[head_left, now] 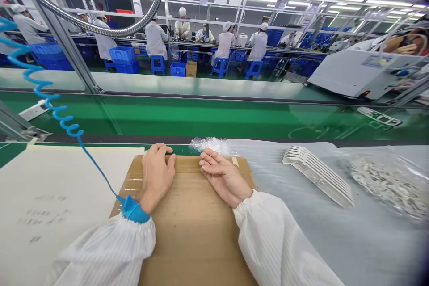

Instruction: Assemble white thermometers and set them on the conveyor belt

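Lying before me on the counter (295,250) is brown cardboard (194,223). Over its far part, my left hand (158,176) is half-open, fingers bent, seemingly empty, a blue strap (136,211) around the wrist. My right hand (224,178) curls loosely; whether it pinches anything, I cannot tell. Crumpled clear plastic (212,144) sits just beyond. Rightward lie white parts (318,176) and bagged pieces (389,183); farther off, people (156,39) sit working.

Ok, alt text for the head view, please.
A person's bare left hand and right hand are over brown cardboard, a blue wrist strap on the left. To the right lie stacked white parts and a bag of small pieces; beyond, workers in white.
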The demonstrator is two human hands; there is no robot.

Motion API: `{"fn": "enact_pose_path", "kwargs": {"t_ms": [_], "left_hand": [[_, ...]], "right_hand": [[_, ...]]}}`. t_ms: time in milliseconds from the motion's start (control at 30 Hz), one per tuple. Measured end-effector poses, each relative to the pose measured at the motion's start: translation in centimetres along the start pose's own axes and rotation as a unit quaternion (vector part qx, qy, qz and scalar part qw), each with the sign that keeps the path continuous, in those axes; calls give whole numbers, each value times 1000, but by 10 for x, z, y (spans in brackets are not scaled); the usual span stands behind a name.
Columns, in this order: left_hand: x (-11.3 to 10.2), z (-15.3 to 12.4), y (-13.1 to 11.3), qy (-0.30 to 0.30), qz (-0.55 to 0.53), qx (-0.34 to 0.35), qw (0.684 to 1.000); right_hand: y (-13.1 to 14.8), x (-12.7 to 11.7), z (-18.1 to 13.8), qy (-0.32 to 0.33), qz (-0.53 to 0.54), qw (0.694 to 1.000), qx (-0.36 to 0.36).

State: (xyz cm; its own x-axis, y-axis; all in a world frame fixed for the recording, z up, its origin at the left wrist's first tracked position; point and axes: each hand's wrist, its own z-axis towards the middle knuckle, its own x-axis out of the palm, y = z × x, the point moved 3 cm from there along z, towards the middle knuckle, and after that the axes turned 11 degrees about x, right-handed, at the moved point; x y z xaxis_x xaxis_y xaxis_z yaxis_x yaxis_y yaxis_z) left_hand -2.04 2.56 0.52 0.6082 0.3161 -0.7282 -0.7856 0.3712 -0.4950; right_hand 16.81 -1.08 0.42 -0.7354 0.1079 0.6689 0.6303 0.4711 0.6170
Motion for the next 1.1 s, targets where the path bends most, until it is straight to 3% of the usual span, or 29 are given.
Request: {"fn": "enact_pose_path", "kwargs": {"t_ms": [800,1100], "left_hand": [[0,0,-1,1,0,0,1000],[0,0,1,-3,-1,13,1000]], "right_hand": [[1,0,2,-11,5,1000,5],[-2,-6,4,13,-6,1000,-7]]}}
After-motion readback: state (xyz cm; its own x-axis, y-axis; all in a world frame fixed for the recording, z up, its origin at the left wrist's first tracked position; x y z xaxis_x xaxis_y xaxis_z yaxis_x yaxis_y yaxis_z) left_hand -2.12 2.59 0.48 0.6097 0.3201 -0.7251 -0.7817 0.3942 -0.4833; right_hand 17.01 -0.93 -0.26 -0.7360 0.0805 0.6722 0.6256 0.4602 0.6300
